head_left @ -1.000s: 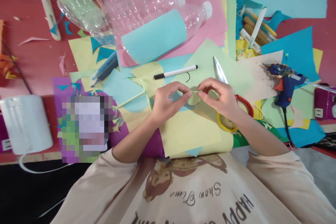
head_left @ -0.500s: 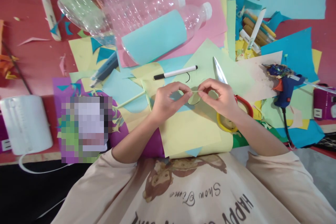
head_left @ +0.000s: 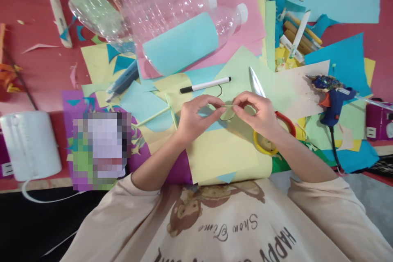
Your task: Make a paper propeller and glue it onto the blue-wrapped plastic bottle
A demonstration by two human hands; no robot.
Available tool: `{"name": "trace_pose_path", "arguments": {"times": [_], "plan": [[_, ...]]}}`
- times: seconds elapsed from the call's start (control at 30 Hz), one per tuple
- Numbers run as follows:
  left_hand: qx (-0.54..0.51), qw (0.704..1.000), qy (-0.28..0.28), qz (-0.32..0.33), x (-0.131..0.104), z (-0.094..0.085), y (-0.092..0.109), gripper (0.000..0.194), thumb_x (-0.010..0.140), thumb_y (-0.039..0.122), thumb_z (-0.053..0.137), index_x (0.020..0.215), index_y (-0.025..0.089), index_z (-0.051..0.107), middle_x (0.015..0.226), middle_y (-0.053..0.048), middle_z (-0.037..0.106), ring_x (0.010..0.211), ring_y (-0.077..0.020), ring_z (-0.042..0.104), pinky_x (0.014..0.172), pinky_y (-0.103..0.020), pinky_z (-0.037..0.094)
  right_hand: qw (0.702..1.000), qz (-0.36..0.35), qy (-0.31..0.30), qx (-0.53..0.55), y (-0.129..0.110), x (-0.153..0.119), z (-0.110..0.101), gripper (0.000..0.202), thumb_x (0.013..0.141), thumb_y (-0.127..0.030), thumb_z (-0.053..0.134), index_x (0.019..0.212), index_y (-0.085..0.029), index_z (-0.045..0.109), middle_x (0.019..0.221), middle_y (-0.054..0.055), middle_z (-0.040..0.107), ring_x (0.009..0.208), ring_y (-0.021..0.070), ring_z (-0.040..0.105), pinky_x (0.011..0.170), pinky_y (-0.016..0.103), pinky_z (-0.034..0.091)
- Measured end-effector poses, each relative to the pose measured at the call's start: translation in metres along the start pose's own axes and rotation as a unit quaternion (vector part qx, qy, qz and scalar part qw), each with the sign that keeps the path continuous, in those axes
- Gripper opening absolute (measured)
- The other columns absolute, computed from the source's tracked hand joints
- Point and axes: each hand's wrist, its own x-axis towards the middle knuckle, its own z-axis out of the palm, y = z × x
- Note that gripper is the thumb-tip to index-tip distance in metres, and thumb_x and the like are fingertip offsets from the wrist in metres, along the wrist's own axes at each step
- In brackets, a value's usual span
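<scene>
My left hand (head_left: pixel 196 118) and my right hand (head_left: pixel 254 114) meet over a pale green sheet (head_left: pixel 242 69), and both pinch a small pale green paper piece (head_left: pixel 227 107) held edge-on between the fingertips. A drawn black circle (head_left: pixel 227 117) shows on the paper just beneath them. Scissors (head_left: pixel 267 102) with red and yellow handles lie under my right hand, blade pointing away. A black-capped marker (head_left: pixel 205 84) lies just beyond my hands.
Clear plastic bottles (head_left: pixel 172 16), one wrapped in light blue paper (head_left: pixel 181 43), lie at the back. A blue glue gun (head_left: pixel 333 98) sits at right with glue sticks (head_left: pixel 299 35) behind it. A white roll (head_left: pixel 30 143) stands at left. Coloured sheets and scraps cover the red surface.
My fingertips have drawn slightly closer together on the small paper piece. Everything else stays where it was.
</scene>
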Motion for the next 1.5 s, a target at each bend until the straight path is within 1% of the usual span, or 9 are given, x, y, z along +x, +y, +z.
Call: {"name": "trace_pose_path", "arguments": {"times": [0.27,0.33,0.47,0.9,1.03,1.23,1.33,1.37,1.5], "plan": [[-0.068,0.993,0.085,-0.037,-0.001,-0.002,-0.005,0.034,0.094,0.035,0.051,0.068,0.019,0.065,0.067,0.0,0.069,0.066,-0.01,0.066,0.065,-0.022,0.052,1.0,0.004,-0.002,-0.004,0.0,-0.001,0.001,0.009,0.085,-0.022,0.06,0.077,-0.019,0.059,0.072,-0.001,0.063,0.065,0.011,0.057,0.06,0.024,0.047],[-0.079,0.995,0.053,-0.015,-0.002,0.0,-0.007,0.017,0.086,0.036,0.063,0.082,0.02,0.065,0.079,-0.001,0.072,0.076,-0.0124,0.069,0.072,-0.025,0.055,1.0,0.003,-0.006,-0.007,0.0,-0.001,0.001,0.008,0.085,-0.023,0.059,0.078,-0.019,0.06,0.072,-0.001,0.064,0.065,0.0112,0.057,0.059,0.024,0.047],[-0.065,0.998,-0.01,0.001,-0.006,0.005,-0.007,0.044,0.08,0.032,0.071,0.119,0.024,0.053,0.092,-0.001,0.073,0.089,-0.0159,0.071,0.091,-0.034,0.054,1.0,-0.01,-0.019,-0.001,0.0,0.0,0.002,0.009,0.086,-0.023,0.06,0.078,-0.019,0.061,0.072,-0.001,0.064,0.064,0.0108,0.057,0.057,0.023,0.045],[-0.045,0.998,0.026,-0.036,-0.006,0.005,-0.006,0.04,0.083,0.028,0.067,0.118,0.024,0.049,0.076,0.003,0.069,0.076,-0.0131,0.069,0.079,-0.028,0.055,0.998,0.038,0.009,0.045,0.001,-0.001,0.001,0.012,0.088,-0.026,0.062,0.078,-0.019,0.063,0.073,0.0,0.064,0.067,0.0101,0.059,0.06,0.022,0.046],[-0.064,0.995,0.062,-0.042,0.0,0.002,-0.01,0.033,0.084,0.029,0.064,0.114,0.024,0.05,0.073,0.003,0.067,0.073,-0.0121,0.067,0.071,-0.025,0.054,0.989,0.075,0.053,0.117,0.002,0.0,-0.002,0.023,0.089,-0.038,0.061,0.076,-0.02,0.06,0.071,-0.001,0.064,0.06,0.0084,0.058,0.058,0.022,0.048],[-0.055,0.996,0.054,-0.05,0.0,0.003,-0.009,0.028,0.085,0.029,0.061,0.111,0.024,0.052,0.072,0.003,0.064,0.068,-0.01,0.065,0.065,-0.023,0.052,0.988,0.09,0.044,0.116,0.0,-0.001,-0.002,0.043,0.092,-0.046,0.054,0.059,-0.02,0.05,0.057,-0.002,0.056,0.048,0.0078,0.052,0.051,0.023,0.046],[-0.033,0.998,0.033,-0.043,-0.003,0.005,-0.007,0.024,0.084,0.024,0.06,0.107,0.022,0.056,0.079,0.002,0.067,0.071,-0.0099,0.066,0.065,-0.022,0.051,0.993,0.056,0.049,0.093,0.0,-0.002,0.0,0.017,0.088,-0.04,0.062,0.092,-0.023,0.063,0.095,0.002,0.065,0.072,0.0115,0.063,0.065,0.027,0.053],[-0.025,0.998,0.025,-0.045,-0.004,0.005,-0.006,0.023,0.084,0.023,0.06,0.106,0.022,0.057,0.081,0.001,0.068,0.073,-0.0103,0.067,0.065,-0.022,0.051,0.994,0.046,0.04,0.089,0.0,-0.002,0.001,0.025,0.086,-0.038,0.064,0.107,-0.026,0.06,0.106,0.003,0.063,0.08,0.0128,0.064,0.071,0.028,0.054],[-0.021,0.999,-0.014,-0.039,-0.006,0.008,-0.006,0.021,0.084,0.023,0.062,0.105,0.021,0.059,0.082,0.001,0.07,0.077,-0.0115,0.07,0.067,-0.021,0.052,0.996,0.026,-0.021,0.077,0.003,-0.004,0.004,0.039,0.087,-0.03,0.063,0.123,-0.028,0.048,0.092,0.0,0.063,0.08,0.013,0.062,0.076,0.03,0.054]]}}
